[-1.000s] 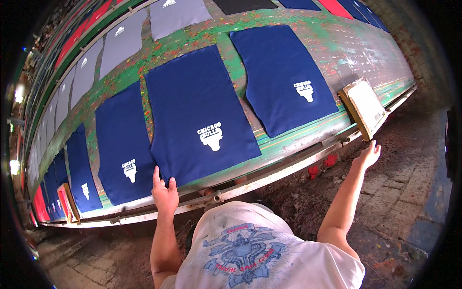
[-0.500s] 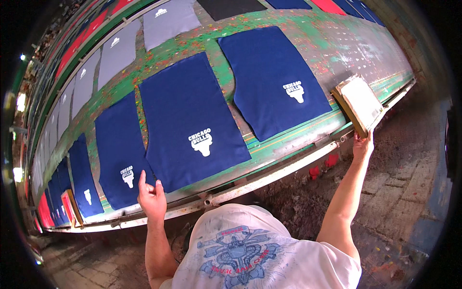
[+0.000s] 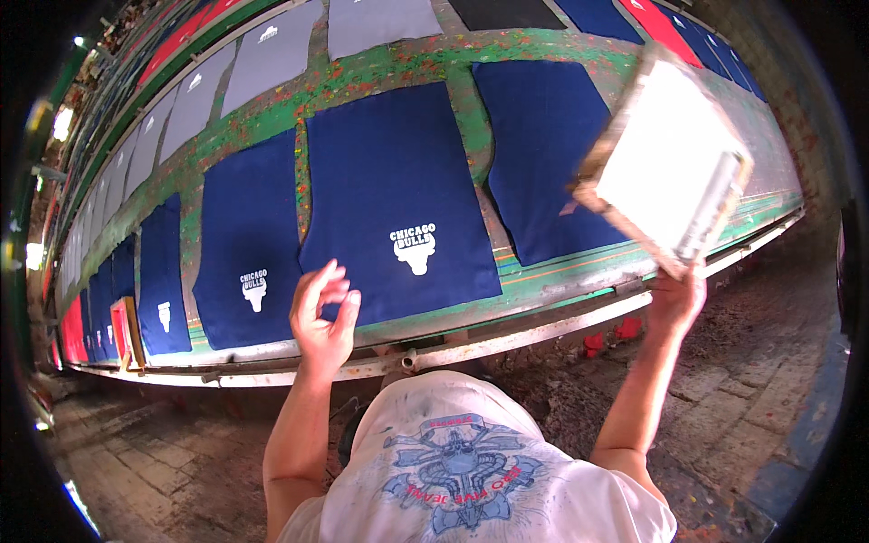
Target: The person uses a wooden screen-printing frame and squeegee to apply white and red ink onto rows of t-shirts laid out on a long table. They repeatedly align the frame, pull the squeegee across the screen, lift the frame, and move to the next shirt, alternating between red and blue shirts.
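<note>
My right hand (image 3: 677,299) grips the near end of a screen-printing frame (image 3: 668,158), a wooden rim round a bright white mesh. The frame is tilted and held up over the right-hand navy fabric piece (image 3: 543,145), hiding part of it. Nothing is in my left hand (image 3: 324,317), whose fingers are apart and slightly curled. It hovers by the near edge of the middle navy fabric piece (image 3: 398,172), which bears a white bull-head print (image 3: 415,249). Left of it lies another navy piece (image 3: 244,226) with the same print.
A long green, paint-speckled table (image 3: 462,328) curves across the view, with a metal rail (image 3: 543,326) along its near edge. Grey fabric pieces (image 3: 272,54) lie farther back. A second wooden frame (image 3: 128,335) stands at the far left. A paved floor (image 3: 199,434) runs below.
The screen-printing frame has been raised off the table edge and swung left over the right-hand navy piece. My left hand has lifted slightly, its fingers spreading. The view has shifted a little.
</note>
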Demonstrator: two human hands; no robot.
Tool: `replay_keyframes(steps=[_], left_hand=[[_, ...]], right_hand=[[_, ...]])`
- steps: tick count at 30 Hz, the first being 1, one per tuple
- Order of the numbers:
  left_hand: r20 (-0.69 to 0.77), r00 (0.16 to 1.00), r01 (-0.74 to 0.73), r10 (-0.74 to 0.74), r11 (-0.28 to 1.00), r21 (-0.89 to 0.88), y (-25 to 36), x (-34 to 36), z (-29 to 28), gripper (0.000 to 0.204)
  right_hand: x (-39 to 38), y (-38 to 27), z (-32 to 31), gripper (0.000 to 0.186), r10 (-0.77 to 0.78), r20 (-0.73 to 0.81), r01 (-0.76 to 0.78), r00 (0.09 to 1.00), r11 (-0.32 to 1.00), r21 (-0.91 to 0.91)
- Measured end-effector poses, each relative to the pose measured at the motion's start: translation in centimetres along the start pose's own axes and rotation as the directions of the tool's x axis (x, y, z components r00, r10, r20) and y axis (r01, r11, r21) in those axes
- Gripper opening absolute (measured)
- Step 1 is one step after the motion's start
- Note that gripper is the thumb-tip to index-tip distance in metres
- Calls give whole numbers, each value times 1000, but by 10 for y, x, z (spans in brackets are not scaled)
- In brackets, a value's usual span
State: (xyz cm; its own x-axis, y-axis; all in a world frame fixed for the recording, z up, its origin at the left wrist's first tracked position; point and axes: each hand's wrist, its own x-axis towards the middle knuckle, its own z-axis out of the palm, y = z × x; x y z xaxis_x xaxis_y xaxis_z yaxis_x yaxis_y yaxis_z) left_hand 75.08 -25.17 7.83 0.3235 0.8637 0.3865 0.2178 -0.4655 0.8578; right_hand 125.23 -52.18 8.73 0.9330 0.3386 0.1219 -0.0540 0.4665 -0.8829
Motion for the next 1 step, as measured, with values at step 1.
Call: replay_keyframes(steps=[1], left_hand=[[10,1000,-10,11,994,-108,4,7,8,54]], right_hand=[[-19,17,31,72,18,36,-17,999,999,-30]])
